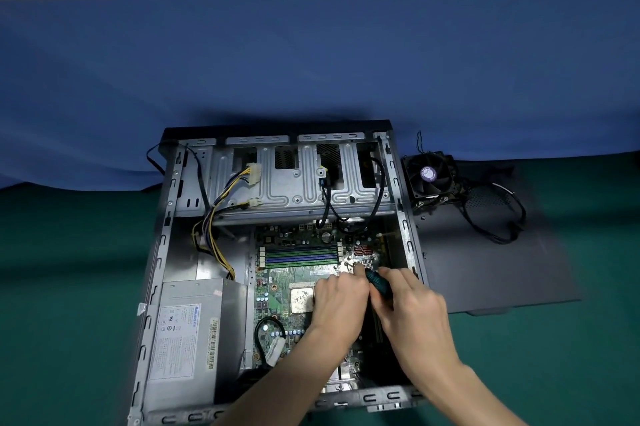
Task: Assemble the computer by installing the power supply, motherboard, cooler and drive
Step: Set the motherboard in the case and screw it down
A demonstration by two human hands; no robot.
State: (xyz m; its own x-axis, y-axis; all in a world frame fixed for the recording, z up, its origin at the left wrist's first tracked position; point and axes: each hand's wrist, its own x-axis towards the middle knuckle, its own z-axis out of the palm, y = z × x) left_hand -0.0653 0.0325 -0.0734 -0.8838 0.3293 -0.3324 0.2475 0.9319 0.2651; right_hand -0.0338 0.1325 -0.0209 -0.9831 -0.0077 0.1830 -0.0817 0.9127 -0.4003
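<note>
Head view: the right hand (412,308) makes the grip, its fingers and thumb clamped round the dark, teal-striped handle of a screwdriver (379,283) that slants away and to the left, down toward the motherboard (277,287). Its forearm comes in from the near right, crossing the near rail of the case (162,252).

Just left of the grip the left hand (341,301) lies knuckles up, fingers curled down at the tool's front end. Whether they pinch the shaft I cannot tell, since the tip is hidden under them.

Both hands sit over the right part of the board, close to the case's right wall, with little room on that side. Left of the grip the board lies open, the square processor (302,299) bare. Farther left, the power supply (187,332) sits in the near left corner of the case, and its yellow and black cables (221,217) run up to the drive cage (298,179) beyond the grip.

Beyond and right of the grip, outside the case, the cooler (431,176) stands on a dark side panel (485,269) lying flat on the green bench (69,269).
</note>
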